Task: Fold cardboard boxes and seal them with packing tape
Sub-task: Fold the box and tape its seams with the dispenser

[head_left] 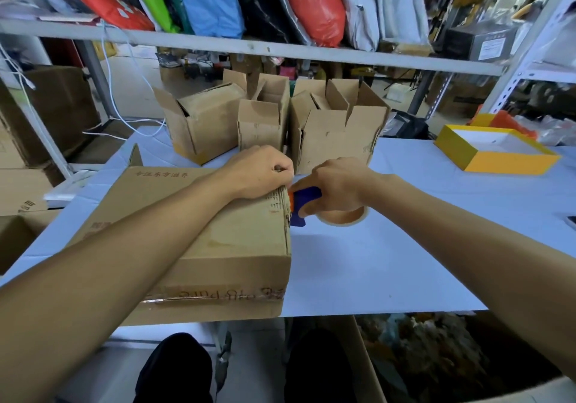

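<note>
On the white bench point(389, 262) we see the large cardboard box point(218, 246) lying at the left near edge. The left hand point(258, 173) rests on its far right corner, fingers curled and pinching the edge. Just beside it, the right hand point(336, 186) grips a blue tape dispenser point(300, 206) touching the box's right side. Open boxes point(268, 122) stand behind.

Cardboard box point(199, 234) — Chinese print, upside-down "Pure".

Bare forearms, no sleeves, dark trousers point(174, 368) (both knees visible)
</note>
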